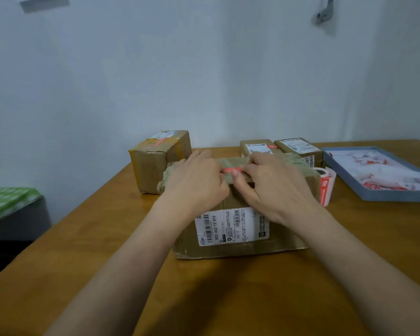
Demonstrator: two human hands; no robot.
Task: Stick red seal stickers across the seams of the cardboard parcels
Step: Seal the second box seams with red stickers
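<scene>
**Both hands on the red sticker, top of the centre parcel**

Wooden table [70, 275] fills the lower half of the frame, white wall [216, 69] behind it.

Centre parcel [240, 248]: biggest box, mid-frame, wrapped in greenish tape across the top. White shipping label [230, 225] on the face toward you.

Your left hand [197, 180] sits on the top left of that parcel, fingers curled down; the tips are at the left end of the red seal sticker [232, 170]. Can't tell if they pinch it or just press it.

Your right hand [274, 183] is on the top right of it, thumb [238, 177] pressing just below the sticker, the other fingers bent over its right end. Whether they hold it, can't tell.

Sticker lies flat-ish on the taped top, between the two hands, only a short red strip visible.

Grey tray [374, 197], right edge of frame, holds a pile of white backing scraps with red bits.

Left parcel [153, 166], behind and left of the centre one, standing apart from it; a red sticker [159, 141] is already across its top tape.

Two small parcels at the back right of centre: one [255, 143] just behind your right hand with a red sticker at its label edge, the other [298, 145] beside it toward the tray.

Sticker roll [326, 185], white with red print, stands against the right side of the centre parcel, between it and the tray.

Green-topped thing [7, 200] at left edge, off the table, blurred.
</scene>
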